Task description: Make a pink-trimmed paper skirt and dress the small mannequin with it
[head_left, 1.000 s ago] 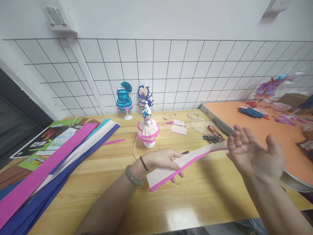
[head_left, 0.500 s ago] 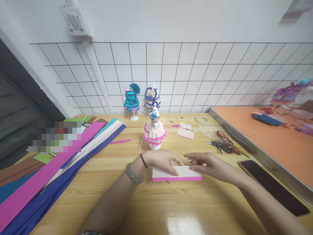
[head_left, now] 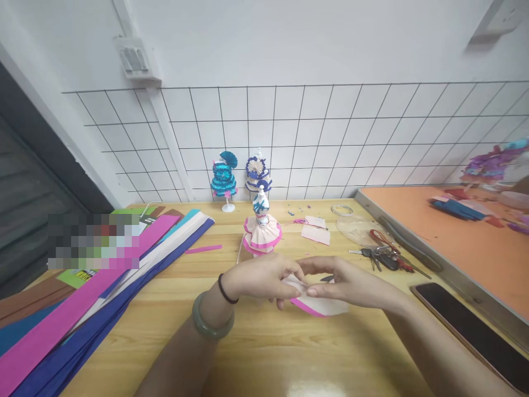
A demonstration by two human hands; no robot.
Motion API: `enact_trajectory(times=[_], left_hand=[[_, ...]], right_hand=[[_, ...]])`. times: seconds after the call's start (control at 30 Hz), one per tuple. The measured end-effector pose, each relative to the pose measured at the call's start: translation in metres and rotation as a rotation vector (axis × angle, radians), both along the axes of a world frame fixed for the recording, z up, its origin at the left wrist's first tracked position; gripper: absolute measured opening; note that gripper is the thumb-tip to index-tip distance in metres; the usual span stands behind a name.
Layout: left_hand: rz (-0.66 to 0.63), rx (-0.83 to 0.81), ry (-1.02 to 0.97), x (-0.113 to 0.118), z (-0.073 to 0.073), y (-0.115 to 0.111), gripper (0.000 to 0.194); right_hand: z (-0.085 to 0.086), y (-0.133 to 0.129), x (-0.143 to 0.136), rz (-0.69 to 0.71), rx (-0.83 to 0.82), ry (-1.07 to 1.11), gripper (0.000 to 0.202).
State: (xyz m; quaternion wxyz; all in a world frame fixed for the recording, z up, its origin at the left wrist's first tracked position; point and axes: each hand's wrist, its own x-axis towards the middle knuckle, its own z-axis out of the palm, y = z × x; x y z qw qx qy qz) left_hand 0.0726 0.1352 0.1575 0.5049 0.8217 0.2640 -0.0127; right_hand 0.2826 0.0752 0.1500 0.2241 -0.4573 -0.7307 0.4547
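A white paper strip with a pink edge (head_left: 324,306) is held above the wooden table, bent and slightly tilted. My left hand (head_left: 264,278), with a dark band and a green bangle at the wrist, pinches its left part. Thumb and fingers of my right hand (head_left: 345,284) close on the strip near its middle, close to my left fingertips. A dark pointed item (head_left: 327,279) shows partly behind the strip by my right hand. Just beyond my hands stands a small dress form with a white and pink pleated skirt (head_left: 263,231).
Coloured paper strips (head_left: 103,281) lie at the left. Two decorated forms, teal (head_left: 223,179) and blue-white (head_left: 258,168), stand at the back. Paper pieces (head_left: 316,234), keys (head_left: 384,258) and a phone (head_left: 471,331) lie right, beside an orange-topped surface (head_left: 446,231).
The strip, flat and straight before, is now bent and tilted. My hands have come together on it, and the view has tipped slightly upward.
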Motion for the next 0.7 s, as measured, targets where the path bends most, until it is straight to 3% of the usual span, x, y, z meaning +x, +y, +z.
enact_trajectory(times=[0.1, 0.23, 0.3, 0.37, 0.43, 0.47, 0.53, 0.7], left_hand=[[0.049, -0.006, -0.033, -0.003, 0.005, -0.003, 0.025], [0.167, -0.024, -0.164, -0.013, 0.015, 0.001, 0.026], [0.309, 0.029, -0.259, -0.018, 0.019, 0.008, 0.029], [0.605, 0.189, -0.337, -0.02, 0.017, 0.017, 0.034], [0.939, 0.458, -0.369, -0.017, 0.01, 0.027, 0.037], [1.037, 0.572, -0.358, -0.013, 0.004, 0.032, 0.038], [1.103, 0.695, -0.352, -0.004, -0.009, 0.04, 0.04], [1.211, 0.667, -0.398, 0.015, -0.037, 0.053, 0.056]], right_hand=[[0.006, 0.005, -0.013, 0.09, -0.056, 0.071, 0.034], [0.002, 0.014, -0.011, 0.023, -0.076, 0.091, 0.033], [0.002, 0.02, -0.008, -0.025, -0.089, 0.11, 0.033], [0.007, 0.026, -0.006, -0.076, -0.06, 0.133, 0.033], [0.013, 0.034, -0.006, -0.11, 0.004, 0.165, 0.033], [0.015, 0.037, -0.007, -0.122, 0.031, 0.181, 0.033], [0.019, 0.043, -0.008, -0.145, 0.058, 0.204, 0.034], [0.017, 0.048, -0.011, -0.159, 0.072, 0.2, 0.035]])
